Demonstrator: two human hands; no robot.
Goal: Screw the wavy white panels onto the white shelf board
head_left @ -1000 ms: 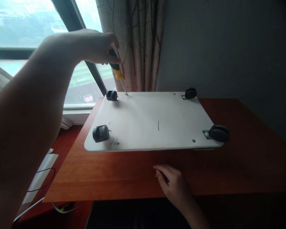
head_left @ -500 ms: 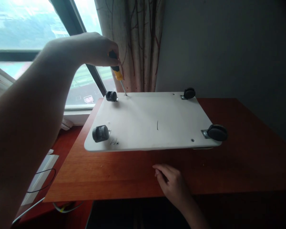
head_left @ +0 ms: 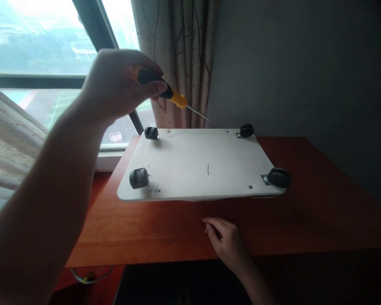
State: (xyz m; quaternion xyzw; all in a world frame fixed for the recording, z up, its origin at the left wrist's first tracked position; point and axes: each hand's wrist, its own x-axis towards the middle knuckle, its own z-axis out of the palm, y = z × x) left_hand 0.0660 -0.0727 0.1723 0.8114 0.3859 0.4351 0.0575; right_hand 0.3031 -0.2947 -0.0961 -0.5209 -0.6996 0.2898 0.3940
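Note:
My left hand (head_left: 127,84) is closed round the black and yellow handle of a screwdriver (head_left: 178,100), held in the air above the back left of a white board (head_left: 190,156). The shaft points right and slightly down, its tip apart from the board. The board lies on a reddish wooden table (head_left: 165,228), with a black caster (head_left: 139,178) near each corner and screws in its surface. My right hand (head_left: 225,239) rests on the table in front of the board, fingers curled together; whether anything small is between them is hidden.
Behind the table hang patterned curtains (head_left: 178,55) beside a window (head_left: 38,42) on the left. A dark grey wall (head_left: 288,72) stands behind on the right. A cable (head_left: 92,279) lies below the table's left front edge.
My left hand has lifted the screwdriver off the screw at the board's back left and tilted it toward the right. My right hand has stayed in place. The view has shifted slightly.

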